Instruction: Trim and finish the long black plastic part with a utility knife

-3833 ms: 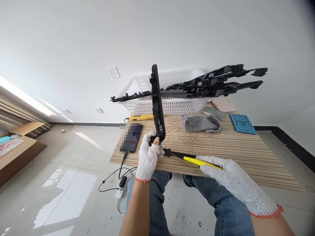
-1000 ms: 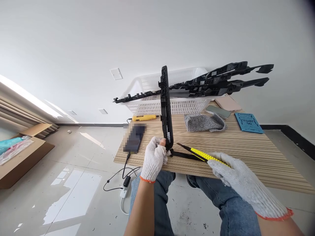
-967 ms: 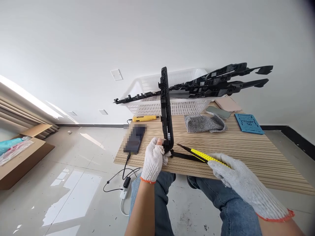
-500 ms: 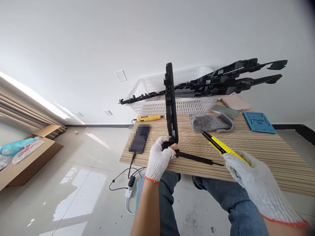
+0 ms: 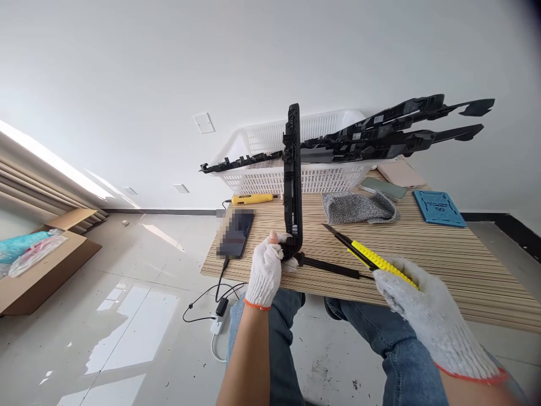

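Gripping the bend of the black plastic part point(image 5: 293, 186), your left hand point(image 5: 266, 269) in its white knitted glove has the fingers closed around it, with the bare thumb tip showing at the top. The part is L-shaped: one long ribbed arm stands almost upright above your fist, and a thin flat arm lies on the table point(image 5: 443, 265) toward the right. Your right hand point(image 5: 422, 307), also in a white cotton glove with an orange cuff, is clamped on the yellow utility knife point(image 5: 372, 257). Its handle has a bumpy yellow surface, and the black tip with the blade points up and left, a little above the flat arm and not touching it.

The table top is of striped wood grain. Behind the part stands a white plastic basket point(image 5: 270, 175) with a perforated wall, and more long black parts point(image 5: 393, 132) lie across its rim. A soft grey knitted cloth point(image 5: 359, 207) is in front of it, a blue embossed pad point(image 5: 438, 207) is to the right, and a dark phone point(image 5: 236, 232) with a cable is at the left.
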Tool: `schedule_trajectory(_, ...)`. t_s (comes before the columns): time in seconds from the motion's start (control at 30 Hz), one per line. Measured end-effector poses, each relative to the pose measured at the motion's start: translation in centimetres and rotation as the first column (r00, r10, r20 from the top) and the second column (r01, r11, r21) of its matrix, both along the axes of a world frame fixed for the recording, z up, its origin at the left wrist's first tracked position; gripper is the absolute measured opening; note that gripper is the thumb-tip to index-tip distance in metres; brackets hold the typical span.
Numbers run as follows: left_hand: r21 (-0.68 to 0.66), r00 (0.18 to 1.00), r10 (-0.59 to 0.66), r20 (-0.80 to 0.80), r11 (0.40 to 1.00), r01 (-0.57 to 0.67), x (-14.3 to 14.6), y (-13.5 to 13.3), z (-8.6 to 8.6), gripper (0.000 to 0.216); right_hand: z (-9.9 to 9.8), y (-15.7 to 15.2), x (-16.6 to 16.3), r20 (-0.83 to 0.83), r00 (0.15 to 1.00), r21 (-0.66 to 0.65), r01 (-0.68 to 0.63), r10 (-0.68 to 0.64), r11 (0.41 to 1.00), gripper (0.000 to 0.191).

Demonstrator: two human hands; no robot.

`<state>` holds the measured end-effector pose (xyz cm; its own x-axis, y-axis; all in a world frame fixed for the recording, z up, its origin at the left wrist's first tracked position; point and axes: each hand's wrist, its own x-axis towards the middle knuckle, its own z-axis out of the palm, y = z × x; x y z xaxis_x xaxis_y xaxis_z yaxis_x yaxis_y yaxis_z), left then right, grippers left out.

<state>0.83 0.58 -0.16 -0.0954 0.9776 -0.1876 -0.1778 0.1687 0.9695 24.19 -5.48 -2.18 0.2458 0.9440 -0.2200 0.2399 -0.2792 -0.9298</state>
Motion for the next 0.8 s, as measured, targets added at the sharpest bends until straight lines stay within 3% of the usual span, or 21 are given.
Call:
schedule_trajectory(0.17, -0.057, 0.994, -0.078, 0.070, 0.995, 0.082, 0.0, 0.2, -0.2, 0.090, 1.5, 0.8, -1.3, -0.013, 0.979, -0.113, -0.204, 0.204, 0.972, 0.045)
schedule_trajectory(0.3, -0.113, 0.987, -0.073, 0.142, 0.990, 0.089, -0.1, 0.4, 0.3, 0.087, 2.0, 2.3, -1.3, 0.024, 0.996, -0.099, -0.083, 0.086, 0.992, 0.046)
schedule_trajectory(0.47, -0.139, 0.985, -0.059, 0.162, 0.987, 0.082, -0.1, 0.6, 0.6, 0.088, 1.8, 3.3, -0.6, -0.124, 0.969, -0.125, -0.230, 0.215, 0.965, 0.041)
schedule_trajectory(0.57, -0.134, 0.984, -0.062, 0.168, 0.987, 0.085, 0.0, 0.5, 0.7, 0.088, 1.8, 3.8, -0.6, -0.121, 0.988, -0.069, -0.106, 0.097, 0.992, 0.047)
schedule_trajectory(0.7, -0.160, 0.983, -0.055, 0.176, 0.984, 0.083, 0.0, 0.5, 0.8, 0.085, 2.1, 4.8, -0.7, -0.110, 0.944, -0.148, -0.324, 0.310, 0.934, 0.045)
schedule_trajectory(0.8, -0.155, 0.983, -0.055, 0.173, 0.984, 0.083, -0.1, 0.6, 0.8, 0.084, 2.3, 5.6, -0.7, -0.122, 0.959, -0.052, -0.263, 0.255, 0.963, 0.047)
